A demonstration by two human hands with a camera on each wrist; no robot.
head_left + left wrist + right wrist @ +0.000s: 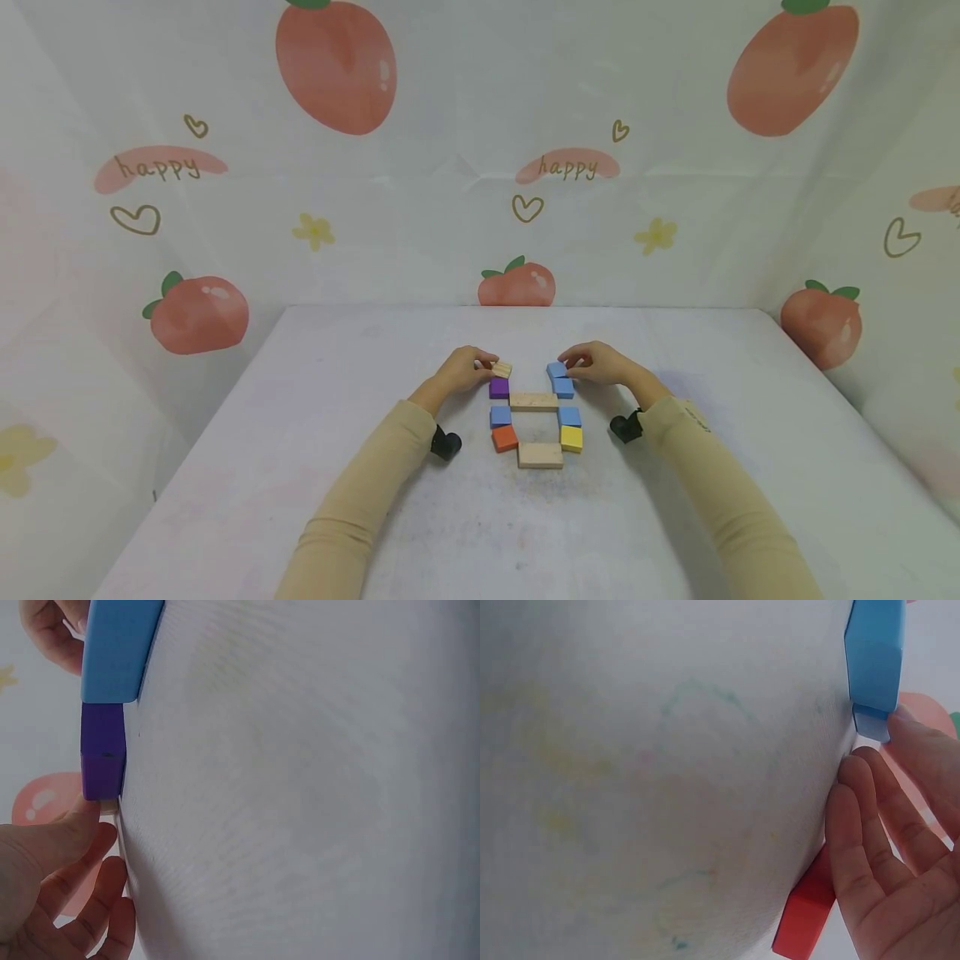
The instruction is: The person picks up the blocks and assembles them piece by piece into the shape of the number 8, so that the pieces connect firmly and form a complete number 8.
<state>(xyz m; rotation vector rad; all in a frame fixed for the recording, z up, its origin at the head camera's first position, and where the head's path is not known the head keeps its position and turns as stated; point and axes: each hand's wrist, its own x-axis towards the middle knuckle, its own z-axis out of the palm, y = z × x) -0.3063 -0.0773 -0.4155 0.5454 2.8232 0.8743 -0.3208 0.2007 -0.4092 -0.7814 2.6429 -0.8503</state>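
Note:
In the head view my left hand (467,368) pinches a plain wooden block (502,369) at the far left end of a block layout. Right behind the purple block (103,754), the left wrist view shows only a sliver of that wooden block (109,805), beside the thumb. My right hand (596,364) holds a blue block (557,370) at the far right end, between thumb and fingers. Nearer to me, another blue block (562,388) touches it. A red block (806,907) lies beside the right hand's fingers in the right wrist view; the head view hides it.
A long wooden block (533,402) bridges the two rows. Closer in stand two blue blocks (500,417), an orange block (505,439), a yellow block (572,439) and a wide wooden block (540,456). The white-covered table (360,350) meets a printed cloth backdrop.

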